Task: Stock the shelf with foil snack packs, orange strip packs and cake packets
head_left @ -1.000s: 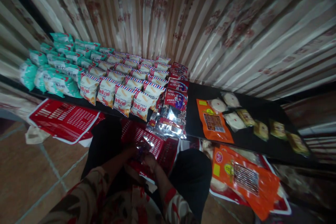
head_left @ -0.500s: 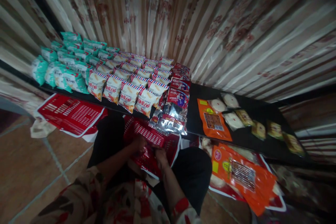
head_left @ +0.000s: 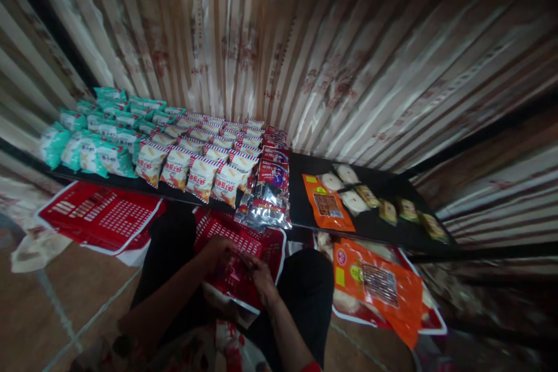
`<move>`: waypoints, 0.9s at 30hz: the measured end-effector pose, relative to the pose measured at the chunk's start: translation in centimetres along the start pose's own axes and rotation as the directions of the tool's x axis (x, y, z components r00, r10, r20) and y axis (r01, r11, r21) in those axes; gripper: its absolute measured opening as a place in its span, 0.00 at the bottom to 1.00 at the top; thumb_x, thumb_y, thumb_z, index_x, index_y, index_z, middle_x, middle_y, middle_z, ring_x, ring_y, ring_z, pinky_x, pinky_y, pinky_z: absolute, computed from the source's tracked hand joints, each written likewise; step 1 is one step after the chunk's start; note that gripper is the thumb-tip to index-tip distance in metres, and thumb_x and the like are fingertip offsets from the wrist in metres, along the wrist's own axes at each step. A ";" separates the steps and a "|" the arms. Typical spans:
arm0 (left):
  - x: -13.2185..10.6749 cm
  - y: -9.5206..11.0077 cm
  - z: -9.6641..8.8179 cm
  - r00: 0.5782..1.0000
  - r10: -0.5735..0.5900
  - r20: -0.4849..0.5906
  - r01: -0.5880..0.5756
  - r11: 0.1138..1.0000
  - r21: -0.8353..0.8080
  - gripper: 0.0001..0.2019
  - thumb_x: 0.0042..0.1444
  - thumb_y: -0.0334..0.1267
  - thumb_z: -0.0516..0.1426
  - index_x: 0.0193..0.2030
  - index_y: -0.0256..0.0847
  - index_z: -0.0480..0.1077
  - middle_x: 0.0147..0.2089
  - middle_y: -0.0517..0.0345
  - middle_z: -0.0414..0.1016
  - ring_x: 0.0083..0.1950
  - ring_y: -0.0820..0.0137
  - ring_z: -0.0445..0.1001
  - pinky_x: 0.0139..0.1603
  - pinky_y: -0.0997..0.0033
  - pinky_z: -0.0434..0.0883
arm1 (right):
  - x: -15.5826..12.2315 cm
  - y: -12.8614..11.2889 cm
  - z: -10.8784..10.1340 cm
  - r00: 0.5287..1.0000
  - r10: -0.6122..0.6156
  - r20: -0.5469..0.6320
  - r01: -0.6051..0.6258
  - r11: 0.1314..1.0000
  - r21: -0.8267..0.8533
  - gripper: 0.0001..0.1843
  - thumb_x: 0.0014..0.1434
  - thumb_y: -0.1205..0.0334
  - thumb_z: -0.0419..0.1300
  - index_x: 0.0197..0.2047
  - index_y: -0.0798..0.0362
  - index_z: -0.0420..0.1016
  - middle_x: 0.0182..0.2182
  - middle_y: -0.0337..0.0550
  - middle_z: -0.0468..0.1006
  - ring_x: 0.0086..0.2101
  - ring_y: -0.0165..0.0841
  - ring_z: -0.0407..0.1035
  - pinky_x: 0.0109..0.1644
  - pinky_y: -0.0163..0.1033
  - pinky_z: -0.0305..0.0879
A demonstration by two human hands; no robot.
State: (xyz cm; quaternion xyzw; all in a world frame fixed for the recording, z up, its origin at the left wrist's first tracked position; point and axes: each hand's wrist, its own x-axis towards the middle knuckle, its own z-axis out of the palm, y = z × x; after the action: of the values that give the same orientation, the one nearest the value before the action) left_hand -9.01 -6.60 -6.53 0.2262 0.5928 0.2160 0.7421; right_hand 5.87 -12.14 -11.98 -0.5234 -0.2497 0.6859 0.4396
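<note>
A red plastic basket (head_left: 257, 238) rests on my lap between my knees. My left hand (head_left: 220, 250) and my right hand (head_left: 260, 273) both reach into it, fingers curled round a red snack packet (head_left: 238, 276) lying inside. Just beyond the basket, red and silver packets (head_left: 270, 197) hang over the front edge of a low black shelf (head_left: 392, 232). Rows of cream, red-striped snack bags (head_left: 204, 163) and teal bags (head_left: 96, 139) stand to their left on the shelf.
An orange packet (head_left: 326, 209) and several small clear-wrapped snacks (head_left: 379, 203) lie on the shelf's right part. Another red basket (head_left: 96, 215) sits on the tiled floor at left. A tray with a big orange packet (head_left: 375, 285) lies at right. A striped curtain (head_left: 279, 40) hangs behind.
My head has tipped up and back, so the shelf looks smaller and more curtain shows. My hands stay together in the basket on my lap, shifted slightly on the red packet.
</note>
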 end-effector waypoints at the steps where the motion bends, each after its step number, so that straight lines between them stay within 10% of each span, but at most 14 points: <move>1: -0.4 0.1 0.0 1.000 -0.001 0.008 0.001 1.000 -0.007 0.11 0.42 0.38 0.59 0.17 0.36 0.65 0.14 0.62 0.65 0.16 0.76 0.63 0.21 0.74 0.65 | -0.1 -0.1 0.0 1.000 -0.027 0.009 0.027 1.000 0.000 0.23 0.32 0.54 0.69 0.35 0.53 0.78 0.36 0.50 0.79 0.43 0.43 0.71 0.51 0.47 0.64; 17: -5.8 2.5 0.6 0.989 0.046 0.142 -0.015 0.976 -0.215 0.06 0.46 0.35 0.59 0.25 0.34 0.69 0.17 0.63 0.66 0.17 0.77 0.66 0.22 0.78 0.66 | -2.7 -3.3 1.5 0.963 -0.260 0.071 0.269 0.934 -0.233 0.24 0.39 0.47 0.67 0.38 0.50 0.78 0.40 0.46 0.79 0.45 0.42 0.70 0.54 0.48 0.60; 27: -7.6 3.9 1.0 0.975 0.136 0.174 -0.092 0.967 -0.237 0.14 0.46 0.42 0.61 0.36 0.34 0.70 0.26 0.58 0.70 0.25 0.75 0.70 0.34 0.72 0.69 | -3.8 -3.5 2.0 0.966 -0.255 -0.029 0.242 0.941 -0.236 0.21 0.41 0.43 0.64 0.26 0.55 0.76 0.23 0.40 0.76 0.26 0.33 0.69 0.34 0.37 0.65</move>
State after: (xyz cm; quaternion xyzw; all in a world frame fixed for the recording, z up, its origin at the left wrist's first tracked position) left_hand -9.80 -7.98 1.90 0.1930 0.4771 0.3024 0.8023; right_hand 5.45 -13.51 -6.62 -0.5552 -0.3786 0.5755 0.4660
